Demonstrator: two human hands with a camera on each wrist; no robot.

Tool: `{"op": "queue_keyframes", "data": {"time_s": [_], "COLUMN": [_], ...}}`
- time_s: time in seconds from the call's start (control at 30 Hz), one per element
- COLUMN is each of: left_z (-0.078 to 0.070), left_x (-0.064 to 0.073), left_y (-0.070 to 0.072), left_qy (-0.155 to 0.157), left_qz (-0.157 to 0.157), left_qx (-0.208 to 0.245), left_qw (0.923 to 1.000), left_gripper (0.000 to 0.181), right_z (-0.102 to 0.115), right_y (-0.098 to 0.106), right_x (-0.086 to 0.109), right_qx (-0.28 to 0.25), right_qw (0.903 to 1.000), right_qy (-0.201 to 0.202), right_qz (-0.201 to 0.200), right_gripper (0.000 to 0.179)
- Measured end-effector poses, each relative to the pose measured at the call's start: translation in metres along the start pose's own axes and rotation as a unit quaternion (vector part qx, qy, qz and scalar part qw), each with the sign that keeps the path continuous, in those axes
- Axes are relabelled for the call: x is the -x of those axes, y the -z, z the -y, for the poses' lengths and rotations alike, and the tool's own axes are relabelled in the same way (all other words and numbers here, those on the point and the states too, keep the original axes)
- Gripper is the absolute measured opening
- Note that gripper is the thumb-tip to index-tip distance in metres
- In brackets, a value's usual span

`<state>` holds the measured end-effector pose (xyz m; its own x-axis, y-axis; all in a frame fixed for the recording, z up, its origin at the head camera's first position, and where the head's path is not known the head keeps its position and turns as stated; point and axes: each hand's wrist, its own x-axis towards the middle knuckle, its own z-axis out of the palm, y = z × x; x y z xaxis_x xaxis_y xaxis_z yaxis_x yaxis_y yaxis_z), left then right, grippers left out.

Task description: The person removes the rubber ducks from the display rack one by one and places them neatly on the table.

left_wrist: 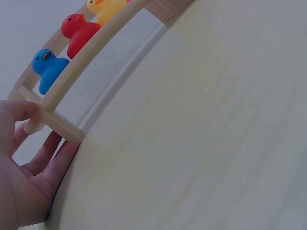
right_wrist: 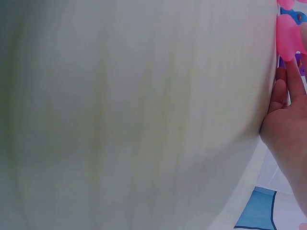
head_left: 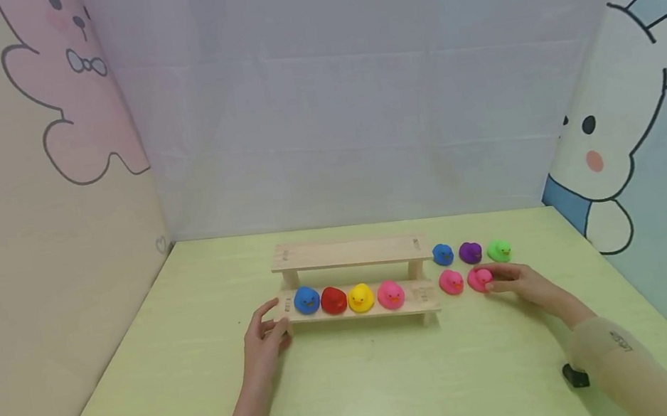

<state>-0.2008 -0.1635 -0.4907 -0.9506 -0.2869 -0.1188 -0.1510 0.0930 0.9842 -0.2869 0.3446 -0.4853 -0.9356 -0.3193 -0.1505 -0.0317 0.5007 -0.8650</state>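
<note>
A two-tier wooden shelf (head_left: 349, 251) stands on the table, its lower board bearing a blue rubber duck (head_left: 306, 300), a red duck (head_left: 334, 301), a yellow duck (head_left: 361, 298) and a pink duck (head_left: 391, 295). My left hand (head_left: 262, 337) grips the left end of that lower board; in the left wrist view the thumb lies at the board's corner and the fingers reach beneath, around the leg. Right of the shelf, my right hand (head_left: 522, 284) pinches a pink duck (head_left: 479, 280) between thumb and fingers. Another pink duck (head_left: 451, 282) sits just left of it.
Behind the two pink ducks a row holds a blue duck (head_left: 442, 254), a purple duck (head_left: 471, 252) and a green duck (head_left: 499, 251). The yellow-green table (head_left: 361, 391) meets a pale back curtain (head_left: 344, 106), with printed panels at both sides.
</note>
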Motion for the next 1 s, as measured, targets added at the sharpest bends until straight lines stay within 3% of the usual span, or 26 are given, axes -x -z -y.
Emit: {"op": "queue_keyframes", "data": {"time_s": [0.4, 1.0], "left_z": [0.0028, 0.0000], "left_x": [-0.0018, 0.0017], "left_y": [-0.0015, 0.0003], "left_qy": [-0.004, -0.010], "left_qz": [0.005, 0.004], "left_qx": [0.007, 0.009], "left_qw": [1.0000, 0.9999], "left_gripper": [0.047, 0.048], "right_z": [0.0043, 0.0003], "right_y": [-0.0015, -0.0026], "right_x": [0.0049, 0.0024], "right_qx": [0.012, -0.015], "right_qw": [0.9998, 0.9999], "right_qy": [-0.018, 0.000], "right_qz": [-0.005, 0.004], "right_gripper": [0.063, 0.066]}}
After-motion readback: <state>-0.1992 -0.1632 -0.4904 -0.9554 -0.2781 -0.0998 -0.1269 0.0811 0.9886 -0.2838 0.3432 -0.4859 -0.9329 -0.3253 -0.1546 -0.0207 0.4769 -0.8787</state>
